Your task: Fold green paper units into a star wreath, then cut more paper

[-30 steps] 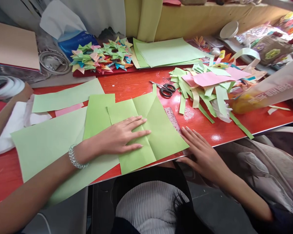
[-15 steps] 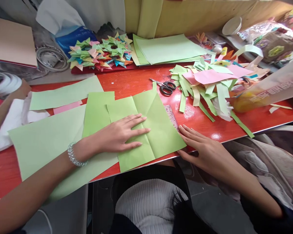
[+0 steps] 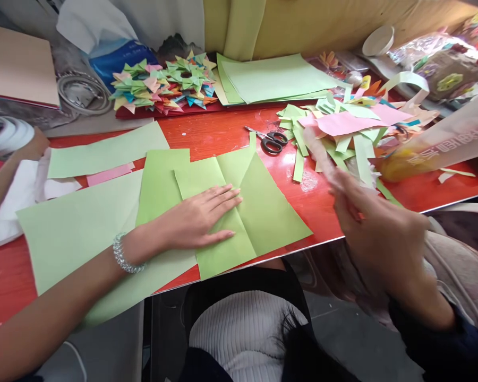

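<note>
My left hand (image 3: pixel 199 218) lies flat, fingers stretched out, on a bright green sheet of paper (image 3: pixel 275 215). Creases run across that sheet, and its right corner reaches toward the table's front edge. To the right, my right hand (image 3: pixel 382 241) is raised off the table, its fingers closed on a narrow, pale pinkish ruler (image 3: pixel 319 153), blurred by motion. The ruler points up and away, in front of a heap of paper strips (image 3: pixel 342 119). Under the left side of the creased sheet lies another green piece (image 3: pixel 161 178), with a large pale green sheet (image 3: pixel 79 228) beside it.
Black-handled scissors (image 3: pixel 271 143) lie behind the green sheet. Folded paper star rings (image 3: pixel 163 85) and stacked green sheets (image 3: pixel 279 79) stand at the back. A printed translucent bag (image 3: pixel 442 143) leans at the right. White tape rolls (image 3: pixel 11 137) are at the left.
My right hand has lifted from the green sheet's right edge and moved up and right, taking the ruler from beside the paper. My left hand stays on the sheet.
</note>
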Action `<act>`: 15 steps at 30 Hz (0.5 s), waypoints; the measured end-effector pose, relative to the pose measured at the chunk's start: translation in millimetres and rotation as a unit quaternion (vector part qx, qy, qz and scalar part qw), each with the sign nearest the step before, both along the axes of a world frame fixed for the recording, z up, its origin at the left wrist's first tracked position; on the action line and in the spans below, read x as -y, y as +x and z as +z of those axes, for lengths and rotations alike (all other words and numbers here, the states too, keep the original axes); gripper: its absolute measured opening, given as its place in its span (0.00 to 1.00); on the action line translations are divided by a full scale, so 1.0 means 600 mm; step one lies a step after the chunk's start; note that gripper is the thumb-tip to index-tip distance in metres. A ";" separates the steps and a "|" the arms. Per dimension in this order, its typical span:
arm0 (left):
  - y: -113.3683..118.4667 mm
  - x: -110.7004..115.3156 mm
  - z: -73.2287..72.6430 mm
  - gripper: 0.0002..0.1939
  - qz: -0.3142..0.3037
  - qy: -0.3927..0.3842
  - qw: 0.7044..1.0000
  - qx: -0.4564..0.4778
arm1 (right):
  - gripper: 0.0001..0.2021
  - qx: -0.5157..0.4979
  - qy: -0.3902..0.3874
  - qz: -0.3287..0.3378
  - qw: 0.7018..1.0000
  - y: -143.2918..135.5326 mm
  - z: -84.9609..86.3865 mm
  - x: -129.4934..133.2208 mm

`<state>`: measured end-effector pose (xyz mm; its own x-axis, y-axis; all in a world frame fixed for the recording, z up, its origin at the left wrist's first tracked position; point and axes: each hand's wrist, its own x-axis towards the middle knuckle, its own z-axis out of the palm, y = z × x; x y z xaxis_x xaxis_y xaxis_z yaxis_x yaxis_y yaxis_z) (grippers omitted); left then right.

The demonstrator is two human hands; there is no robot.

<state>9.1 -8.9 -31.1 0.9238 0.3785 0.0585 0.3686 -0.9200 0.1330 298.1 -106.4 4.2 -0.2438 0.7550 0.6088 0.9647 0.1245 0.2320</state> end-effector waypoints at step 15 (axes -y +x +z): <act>0.009 0.021 0.013 0.28 -0.026 0.153 0.987 0.048 | 0.21 -0.081 -0.290 0.329 0.895 -0.060 -0.035 -0.038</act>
<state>14.4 -21.5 -23.4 0.9264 0.2817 0.2499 0.3186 -0.9400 -0.1216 262.2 -83.8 -16.7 -0.6965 0.6803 0.2281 0.6530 0.7327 -0.1916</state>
